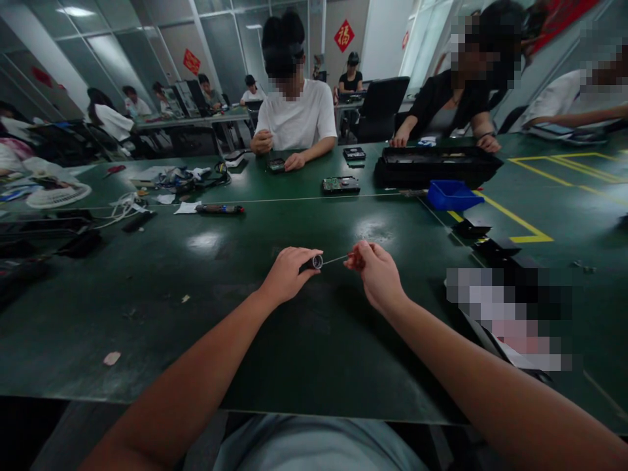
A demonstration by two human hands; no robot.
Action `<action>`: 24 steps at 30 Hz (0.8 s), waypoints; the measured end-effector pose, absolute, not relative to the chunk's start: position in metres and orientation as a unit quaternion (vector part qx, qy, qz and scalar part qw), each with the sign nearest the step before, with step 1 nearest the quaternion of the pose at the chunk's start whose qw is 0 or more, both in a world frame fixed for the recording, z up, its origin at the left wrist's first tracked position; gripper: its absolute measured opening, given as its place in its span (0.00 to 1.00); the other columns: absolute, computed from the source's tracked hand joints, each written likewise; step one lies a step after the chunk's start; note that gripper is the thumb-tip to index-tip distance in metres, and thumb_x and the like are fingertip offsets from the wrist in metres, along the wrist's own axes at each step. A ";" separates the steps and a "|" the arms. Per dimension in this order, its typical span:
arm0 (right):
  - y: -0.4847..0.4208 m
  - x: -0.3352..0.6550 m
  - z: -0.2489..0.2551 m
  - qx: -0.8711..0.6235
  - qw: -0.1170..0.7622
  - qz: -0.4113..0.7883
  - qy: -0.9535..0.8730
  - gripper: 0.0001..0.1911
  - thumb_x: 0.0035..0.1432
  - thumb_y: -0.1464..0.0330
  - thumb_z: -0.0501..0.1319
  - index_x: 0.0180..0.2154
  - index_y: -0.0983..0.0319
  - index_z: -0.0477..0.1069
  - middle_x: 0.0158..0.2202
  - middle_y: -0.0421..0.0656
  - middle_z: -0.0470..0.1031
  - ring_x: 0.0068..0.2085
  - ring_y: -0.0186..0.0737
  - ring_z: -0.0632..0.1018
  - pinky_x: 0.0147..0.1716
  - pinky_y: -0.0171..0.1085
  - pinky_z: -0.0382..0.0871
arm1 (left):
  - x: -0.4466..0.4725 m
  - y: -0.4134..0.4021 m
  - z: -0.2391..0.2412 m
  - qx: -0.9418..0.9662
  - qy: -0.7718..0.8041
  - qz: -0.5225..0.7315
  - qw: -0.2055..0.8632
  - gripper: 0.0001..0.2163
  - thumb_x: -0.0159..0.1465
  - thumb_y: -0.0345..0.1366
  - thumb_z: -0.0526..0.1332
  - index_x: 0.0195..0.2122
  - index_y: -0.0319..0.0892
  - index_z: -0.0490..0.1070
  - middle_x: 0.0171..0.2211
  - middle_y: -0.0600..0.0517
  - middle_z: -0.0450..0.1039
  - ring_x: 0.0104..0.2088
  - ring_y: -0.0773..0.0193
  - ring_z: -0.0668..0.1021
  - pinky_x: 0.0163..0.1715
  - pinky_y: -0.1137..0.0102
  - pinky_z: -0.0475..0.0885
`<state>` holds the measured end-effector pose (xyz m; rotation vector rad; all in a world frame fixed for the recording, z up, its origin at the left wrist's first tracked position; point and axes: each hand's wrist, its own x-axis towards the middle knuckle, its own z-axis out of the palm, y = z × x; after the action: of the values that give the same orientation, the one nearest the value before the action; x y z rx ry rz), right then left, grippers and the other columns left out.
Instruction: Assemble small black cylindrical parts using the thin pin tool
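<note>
My left hand (pixel 289 271) is closed around a small dark cylinder (pixel 317 262) with a shiny, hollow-looking round end that faces right. Most of the cylinder's body is hidden by the fingers. My right hand (pixel 375 268) pinches a thin, pale metal rod (pixel 335 260). The rod points left, its tip at or close to the cylinder's open end; whether they touch I cannot tell. Both hands hover low over the green tabletop (pixel 304 347), near the middle.
A screwdriver-like tool (pixel 220 209) lies ahead on the left, near cables and parts. Ahead are a hard drive (pixel 341 185), a blue bin (pixel 454 195) and a long black casing (pixel 436 167). Black pieces (pixel 495 247) lie right. A person (pixel 299 111) works opposite.
</note>
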<state>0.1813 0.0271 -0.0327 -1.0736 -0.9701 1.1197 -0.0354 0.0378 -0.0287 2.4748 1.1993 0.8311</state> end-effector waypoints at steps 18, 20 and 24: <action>0.016 0.181 -0.019 -0.518 0.557 0.340 -0.553 0.18 0.63 0.52 0.60 0.32 0.60 0.73 0.27 0.41 0.78 0.29 0.38 0.78 0.31 0.38 0.70 | -0.037 0.036 -0.031 0.832 0.438 0.305 0.151 0.19 0.67 0.37 0.65 0.59 0.47 0.71 0.53 0.49 0.76 0.54 0.55 0.75 0.58 0.56 0.66; 0.013 0.183 -0.013 -0.572 0.512 0.291 -0.571 0.22 0.62 0.50 0.61 0.27 0.59 0.72 0.19 0.39 0.73 0.22 0.36 0.72 0.25 0.37 0.64 | -0.037 0.036 -0.031 0.833 0.438 0.303 0.151 0.19 0.67 0.37 0.65 0.59 0.48 0.70 0.53 0.50 0.77 0.53 0.55 0.76 0.57 0.56 0.67; 0.008 0.183 -0.007 -0.592 0.486 0.232 -0.600 0.24 0.61 0.48 0.61 0.23 0.59 0.70 0.16 0.37 0.69 0.20 0.35 0.70 0.24 0.37 0.60 | -0.038 0.036 -0.032 0.836 0.436 0.298 0.151 0.19 0.67 0.37 0.65 0.59 0.48 0.70 0.51 0.50 0.77 0.51 0.56 0.76 0.57 0.56 0.67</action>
<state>0.1826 0.0078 -0.0067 -1.4396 -1.4591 0.5649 -0.0381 0.0358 -0.0318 2.3992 1.2521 0.8563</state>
